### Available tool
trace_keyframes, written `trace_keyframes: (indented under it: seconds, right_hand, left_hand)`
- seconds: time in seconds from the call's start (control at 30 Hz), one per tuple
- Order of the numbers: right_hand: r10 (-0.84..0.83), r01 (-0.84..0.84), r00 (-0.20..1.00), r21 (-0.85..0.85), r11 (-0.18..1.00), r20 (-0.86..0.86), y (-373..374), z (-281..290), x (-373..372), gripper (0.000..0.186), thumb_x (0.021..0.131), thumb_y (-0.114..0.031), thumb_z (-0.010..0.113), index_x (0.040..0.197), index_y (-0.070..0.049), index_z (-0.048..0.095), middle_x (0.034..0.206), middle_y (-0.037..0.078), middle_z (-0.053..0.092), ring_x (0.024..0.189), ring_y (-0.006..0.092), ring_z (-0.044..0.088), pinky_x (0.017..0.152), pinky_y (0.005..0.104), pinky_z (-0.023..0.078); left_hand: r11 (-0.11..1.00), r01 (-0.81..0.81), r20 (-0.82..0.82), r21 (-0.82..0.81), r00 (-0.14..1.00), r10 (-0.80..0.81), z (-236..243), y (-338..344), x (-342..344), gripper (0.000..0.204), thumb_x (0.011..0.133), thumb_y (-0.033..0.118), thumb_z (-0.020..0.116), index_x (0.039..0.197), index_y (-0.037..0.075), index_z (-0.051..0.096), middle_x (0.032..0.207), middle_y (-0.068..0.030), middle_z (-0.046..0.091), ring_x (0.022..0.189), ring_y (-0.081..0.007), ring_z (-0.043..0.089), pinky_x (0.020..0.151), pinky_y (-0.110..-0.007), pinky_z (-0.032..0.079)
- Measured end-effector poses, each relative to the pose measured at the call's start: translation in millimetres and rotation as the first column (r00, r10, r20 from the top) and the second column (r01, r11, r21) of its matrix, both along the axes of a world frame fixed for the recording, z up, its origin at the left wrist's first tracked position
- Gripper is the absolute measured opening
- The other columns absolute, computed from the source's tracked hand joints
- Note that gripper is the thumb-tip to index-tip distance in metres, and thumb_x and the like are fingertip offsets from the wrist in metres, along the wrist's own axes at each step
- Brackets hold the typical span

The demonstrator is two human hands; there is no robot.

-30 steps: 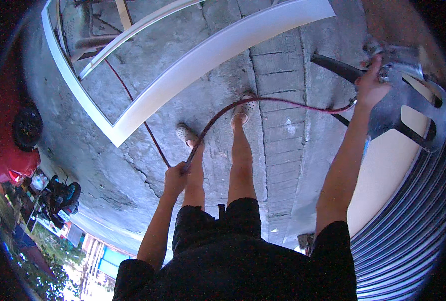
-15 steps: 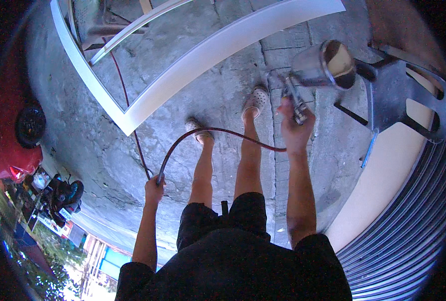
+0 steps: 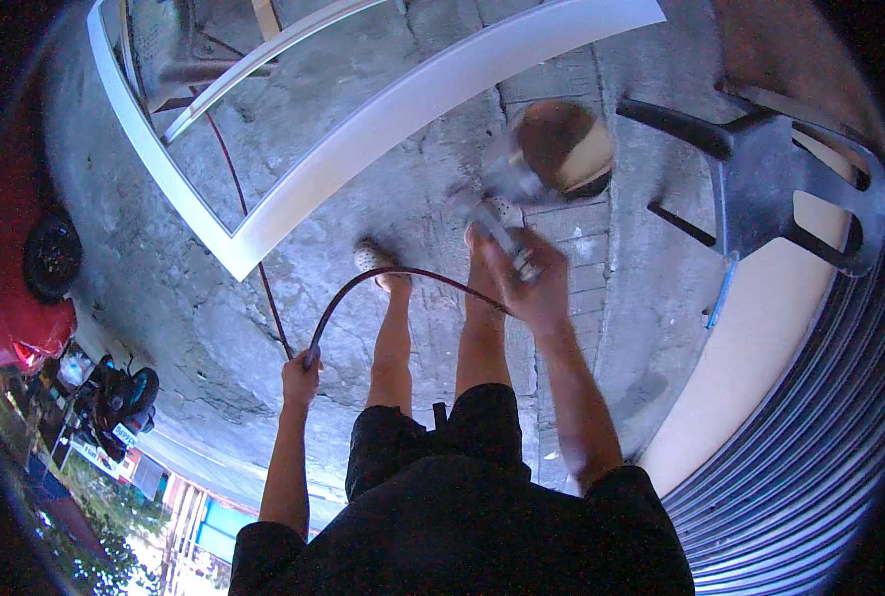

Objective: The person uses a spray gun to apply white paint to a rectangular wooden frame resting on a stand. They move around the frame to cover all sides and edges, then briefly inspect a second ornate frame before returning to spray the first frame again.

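Observation:
My right hand (image 3: 534, 283) grips a silver spray gun (image 3: 502, 233), blurred by motion, with a large metal cup (image 3: 562, 149) at its top, its round opening toward me. A dark red hose (image 3: 402, 270) runs from under my right hand in an arch to my left hand (image 3: 301, 377), whose fingers are wrapped round it; more hose runs on from there across the concrete floor beneath a white frame (image 3: 402, 94) at the top of the view. My two feet in pale perforated clogs are below the gun and hose, partly hidden.
A black plastic stool or chair (image 3: 750, 189) stands at the right, beside a pale board (image 3: 740, 348) and a corrugated metal wall (image 3: 800, 427). A red car (image 3: 20, 308) and a black motorbike (image 3: 114, 397) are at the left. Another plastic seat (image 3: 194, 70) is behind the frame.
My right hand has lifted the spray gun and cup away from the black stool and swung them leftward, in front of me. My left hand has moved a little left and down with the hose.

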State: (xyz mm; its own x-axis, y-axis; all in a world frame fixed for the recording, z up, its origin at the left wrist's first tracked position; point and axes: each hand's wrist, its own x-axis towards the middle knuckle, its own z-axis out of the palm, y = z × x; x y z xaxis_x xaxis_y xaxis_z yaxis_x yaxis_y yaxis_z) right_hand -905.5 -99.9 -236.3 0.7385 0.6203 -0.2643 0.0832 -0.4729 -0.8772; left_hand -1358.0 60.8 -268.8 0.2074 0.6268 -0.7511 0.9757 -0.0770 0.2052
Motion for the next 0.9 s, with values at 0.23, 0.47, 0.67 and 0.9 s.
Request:
trace_keyframes:
  seconds: [0.23,0.47,0.67,0.9]
  right_hand:
    - [-0.407,0.406,0.911,0.037,0.913,0.060,-27,-56,158,0.030,0.095,-0.030,0.071,0.093,-0.001,0.072,0.075,0.001,0.066,0.066,0.0074,0.057,0.059,0.0254,0.046]
    - [-0.495,0.492,0.811,0.093,0.866,0.313,-56,-84,303,0.042,0.092,-0.044,0.071,0.089,-0.002,0.072,0.074,0.004,0.069,0.052,0.0097,0.058,0.046,0.0272,0.042]
    - [-0.545,0.580,0.637,0.127,0.805,0.545,-61,-51,364,0.046,0.091,-0.045,0.070,0.083,-0.001,0.071,0.072,0.008,0.071,0.045,0.0133,0.056,0.040,0.0287,0.042]
    - [-0.576,0.598,0.774,-0.004,0.802,0.263,-46,-34,283,0.039,0.095,-0.039,0.068,0.085,-0.002,0.073,0.066,0.005,0.068,0.059,0.0131,0.065,0.058,0.0293,0.050]
  left_hand:
    - [0.994,0.076,0.081,-0.078,0.994,-0.069,-5,-23,88,0.038,0.099,0.037,0.059,0.081,0.005,0.067,0.056,-0.0107,0.056,0.051,-0.0250,0.053,0.054,-0.038,0.041]
    - [0.983,0.141,0.169,-0.119,0.978,-0.120,-8,-46,182,0.015,0.092,0.021,0.064,0.088,0.006,0.065,0.069,-0.0191,0.064,0.070,-0.0419,0.064,0.061,-0.047,0.046]
    - [0.966,0.217,0.108,-0.141,0.973,-0.203,2,-49,210,0.015,0.090,0.018,0.065,0.086,0.004,0.063,0.069,-0.0224,0.061,0.068,-0.0429,0.062,0.060,-0.047,0.045]
    - [0.986,0.135,0.119,-0.101,0.985,-0.123,-3,-41,160,0.017,0.093,0.022,0.064,0.099,0.007,0.071,0.074,-0.0189,0.067,0.071,-0.0369,0.068,0.064,-0.044,0.050]
